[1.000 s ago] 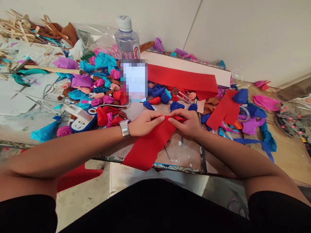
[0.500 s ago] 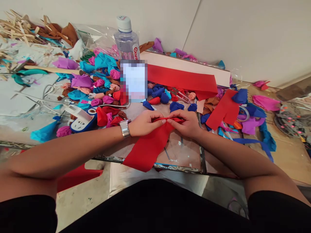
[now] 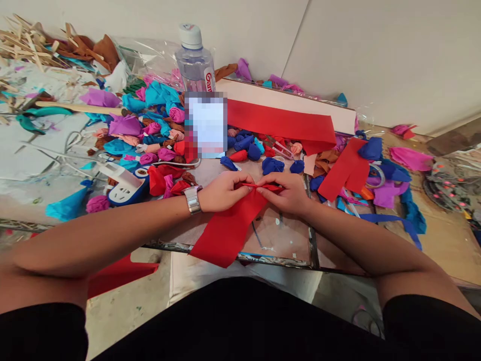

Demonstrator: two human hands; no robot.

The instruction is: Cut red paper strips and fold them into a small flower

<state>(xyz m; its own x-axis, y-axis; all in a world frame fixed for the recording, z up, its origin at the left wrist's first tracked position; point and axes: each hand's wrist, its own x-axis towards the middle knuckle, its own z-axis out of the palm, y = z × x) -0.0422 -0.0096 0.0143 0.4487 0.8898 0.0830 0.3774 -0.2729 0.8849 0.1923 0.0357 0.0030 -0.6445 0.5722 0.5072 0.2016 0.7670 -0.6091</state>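
A red fabric strip point(image 3: 229, 228) lies across the glass table point(image 3: 285, 240) in front of me, its lower end hanging over the near edge. My left hand point(image 3: 221, 192), with a metal watch at the wrist, pinches the strip's top end. My right hand point(image 3: 287, 193) pinches the same folded end from the other side. The fingertips of both hands meet at the fold. Small rolled fabric pieces in blue point(image 3: 273, 164) and red lie just beyond my fingers.
A water bottle point(image 3: 195, 57) stands at the back. A long red strip point(image 3: 285, 123) lies against a white board, another red piece point(image 3: 347, 168) at right. Scattered turquoise, purple and pink fabric rolls, a white power strip point(image 3: 126, 183), wooden sticks point(image 3: 22, 42) and scissors point(image 3: 278, 147) crowd the table.
Both hands have gathered the strip's top end tighter, narrowing the fold between the fingertips. The strip's hanging part has shifted slightly left.
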